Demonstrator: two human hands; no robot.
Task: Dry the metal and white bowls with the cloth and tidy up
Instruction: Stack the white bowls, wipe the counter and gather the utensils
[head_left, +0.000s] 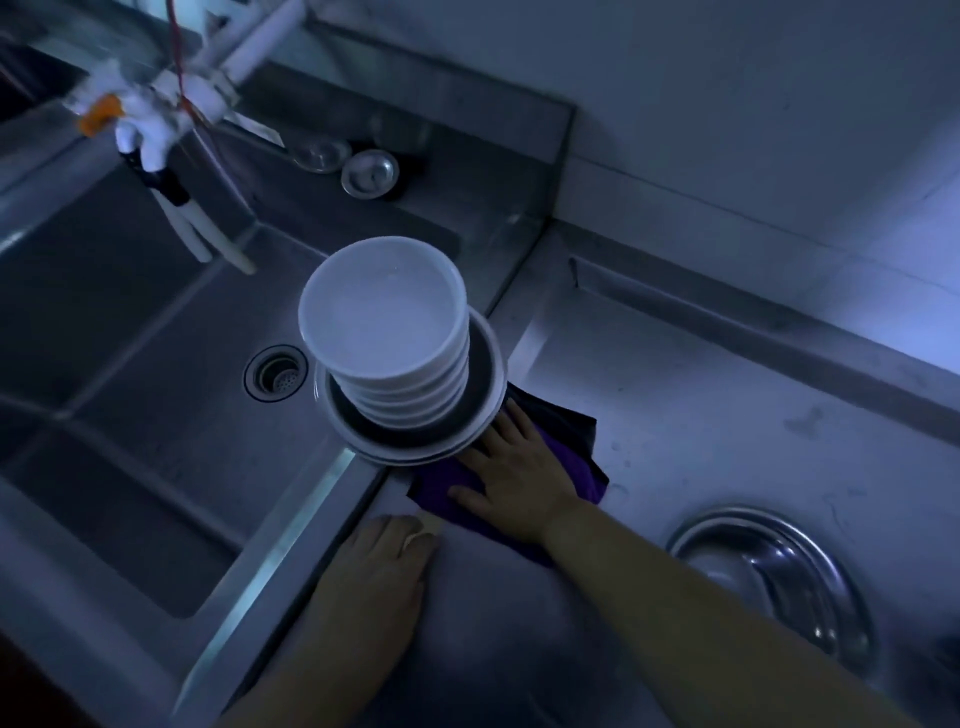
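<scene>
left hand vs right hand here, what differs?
The right hand lies flat on the purple cloth beside the bowl stack; the left hand rests on bare counter at the sink edge, touching no cloth. The right hand's fingers are spread, the left's together. Neither grips anything.

Stainless steel worktop (675, 415), dim bluish light. Sink basin (156, 312) at 9 o'clock, drain (275, 372) within. White tap (171, 109) at 11. Pale wall (727, 104) at 1.

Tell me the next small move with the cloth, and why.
Probably curl the right hand's fingers to gather the purple cloth. That hand lies flat on it beside the stacked white bowls, gripping nothing, and the left hand rests on the counter.
</scene>
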